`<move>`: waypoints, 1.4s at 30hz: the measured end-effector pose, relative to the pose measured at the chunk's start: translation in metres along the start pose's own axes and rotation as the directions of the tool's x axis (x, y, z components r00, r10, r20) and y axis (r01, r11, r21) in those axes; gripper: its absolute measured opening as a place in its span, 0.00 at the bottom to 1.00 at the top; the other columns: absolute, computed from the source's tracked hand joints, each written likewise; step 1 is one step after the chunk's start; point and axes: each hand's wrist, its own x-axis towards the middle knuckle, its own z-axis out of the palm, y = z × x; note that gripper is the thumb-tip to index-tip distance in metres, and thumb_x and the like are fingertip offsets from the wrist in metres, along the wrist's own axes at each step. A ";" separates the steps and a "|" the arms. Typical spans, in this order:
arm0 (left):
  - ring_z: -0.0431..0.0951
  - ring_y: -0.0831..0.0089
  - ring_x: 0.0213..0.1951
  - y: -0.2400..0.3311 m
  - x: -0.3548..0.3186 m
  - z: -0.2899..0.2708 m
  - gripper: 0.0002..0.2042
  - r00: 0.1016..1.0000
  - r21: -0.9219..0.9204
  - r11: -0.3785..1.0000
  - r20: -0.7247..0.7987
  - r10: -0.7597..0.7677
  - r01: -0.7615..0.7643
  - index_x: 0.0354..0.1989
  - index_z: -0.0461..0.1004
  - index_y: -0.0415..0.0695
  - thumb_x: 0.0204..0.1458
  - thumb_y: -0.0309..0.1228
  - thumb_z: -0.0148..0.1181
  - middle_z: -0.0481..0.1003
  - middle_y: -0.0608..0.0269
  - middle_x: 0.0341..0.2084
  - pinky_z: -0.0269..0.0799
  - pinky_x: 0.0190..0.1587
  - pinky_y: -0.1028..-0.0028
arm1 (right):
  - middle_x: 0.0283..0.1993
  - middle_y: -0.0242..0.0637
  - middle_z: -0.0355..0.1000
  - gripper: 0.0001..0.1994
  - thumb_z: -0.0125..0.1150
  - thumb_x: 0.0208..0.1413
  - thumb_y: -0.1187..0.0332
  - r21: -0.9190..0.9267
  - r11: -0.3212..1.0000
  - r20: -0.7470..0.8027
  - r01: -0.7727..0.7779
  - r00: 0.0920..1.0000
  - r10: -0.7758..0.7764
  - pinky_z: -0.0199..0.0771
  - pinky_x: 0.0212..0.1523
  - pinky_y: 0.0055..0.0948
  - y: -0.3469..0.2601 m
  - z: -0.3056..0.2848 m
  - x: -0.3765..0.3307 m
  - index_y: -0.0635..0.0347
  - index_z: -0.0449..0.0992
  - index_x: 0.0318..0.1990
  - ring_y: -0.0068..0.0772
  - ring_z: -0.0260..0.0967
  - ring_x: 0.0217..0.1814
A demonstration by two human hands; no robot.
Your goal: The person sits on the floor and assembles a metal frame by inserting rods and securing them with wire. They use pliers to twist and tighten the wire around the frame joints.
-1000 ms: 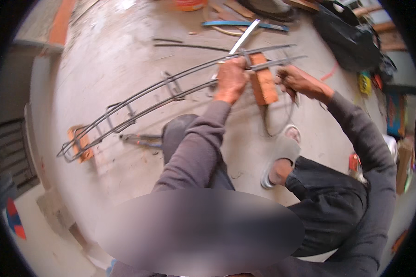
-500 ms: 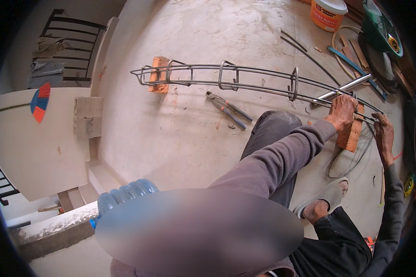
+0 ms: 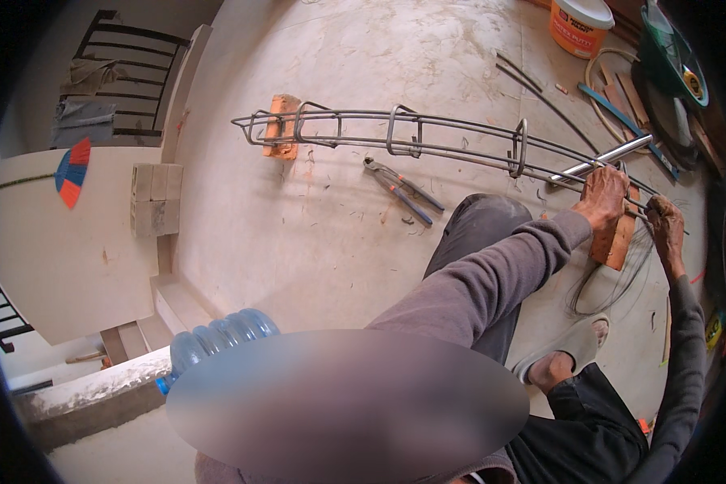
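Rebar cage (image 3: 427, 139) stretched across upper middle of frame, curving from upper left down to right edge; long bars tied with rectangular stirrups. Propped at far end on orange brick (image 3: 282, 125), upper left of centre; propped at near end on second orange brick (image 3: 615, 238), right side. Left hand (image 3: 602, 196) clenched on cage bars just above second brick, fingers wrapped around steel. Right hand (image 3: 668, 222) just beside it at right edge, curled on same bars; exact grip on anything smaller: cannot tell, too small and bent by lens. Shiny metal pipe (image 3: 601, 160) lying slanted across cage right above left hand, touching bars. Loop of thin wire (image 3: 613, 282) on floor below second brick, near sandalled foot (image 3: 561, 359). Pincers with blue handles (image 3: 402, 188) on concrete floor (image 3: 339, 258), just below cage middle, apart from both hands. Orange bucket (image 3: 579, 24) at top right, well apart from cage. Clear blue water bottle (image 3: 218, 339) at lower left. Stack of grey blocks (image 3: 152, 199) at left, by white wall. Green tub (image 3: 673, 52) in top right corner amid planks and scrap.
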 end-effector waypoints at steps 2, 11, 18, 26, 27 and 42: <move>0.82 0.52 0.30 0.000 -0.002 -0.002 0.08 0.999 0.005 0.999 -0.028 0.032 -0.032 0.22 0.78 0.34 0.37 0.27 0.68 0.76 0.43 0.21 0.78 0.35 0.58 | 0.28 0.43 0.70 0.03 0.56 0.50 0.73 -0.020 1.000 -0.013 0.016 1.000 -0.017 0.69 0.36 0.34 0.007 0.005 0.001 0.62 0.69 0.31 0.40 0.70 0.32; 0.81 0.50 0.33 -0.007 0.001 -0.006 0.08 0.995 0.082 0.992 -0.023 0.101 -0.098 0.23 0.79 0.37 0.41 0.30 0.68 0.78 0.43 0.25 0.78 0.38 0.59 | 0.24 0.38 0.68 0.03 0.51 0.52 0.72 0.171 0.985 0.024 -0.009 1.000 0.005 0.67 0.30 0.32 0.019 0.014 0.010 0.61 0.69 0.29 0.31 0.66 0.26; 0.82 0.50 0.35 -0.003 0.003 -0.019 0.05 0.994 0.090 0.990 0.029 0.110 -0.112 0.27 0.82 0.40 0.43 0.28 0.65 0.78 0.42 0.26 0.80 0.41 0.59 | 0.21 0.27 0.56 0.08 0.47 0.54 0.74 0.398 0.917 0.081 0.008 0.996 -0.044 0.55 0.25 0.24 0.026 0.020 0.012 0.58 0.60 0.24 0.18 0.53 0.24; 0.82 0.47 0.39 -0.006 0.006 -0.019 0.06 0.993 0.050 0.997 0.111 0.047 -0.053 0.30 0.82 0.40 0.44 0.26 0.64 0.79 0.40 0.31 0.79 0.44 0.59 | 0.21 0.30 0.61 0.07 0.47 0.55 0.74 0.346 0.938 0.128 0.024 0.989 -0.072 0.59 0.26 0.26 0.022 0.013 0.019 0.60 0.63 0.25 0.21 0.58 0.24; 0.81 0.47 0.39 -0.007 0.006 -0.021 0.06 0.990 0.034 0.998 0.137 0.041 -0.046 0.31 0.82 0.40 0.44 0.26 0.64 0.78 0.39 0.32 0.79 0.44 0.59 | 0.21 0.32 0.64 0.07 0.48 0.55 0.73 0.351 0.936 0.151 0.008 0.986 -0.065 0.62 0.27 0.27 0.022 0.013 0.020 0.61 0.64 0.25 0.23 0.61 0.25; 0.80 0.46 0.42 -0.005 -0.005 -0.058 0.11 0.985 0.093 0.993 0.161 0.059 -0.075 0.33 0.81 0.36 0.46 0.32 0.67 0.78 0.39 0.35 0.77 0.44 0.57 | 0.20 0.31 0.59 0.07 0.49 0.52 0.74 0.437 0.899 0.159 0.019 0.982 -0.099 0.60 0.26 0.27 0.011 0.012 0.019 0.61 0.61 0.23 0.21 0.57 0.24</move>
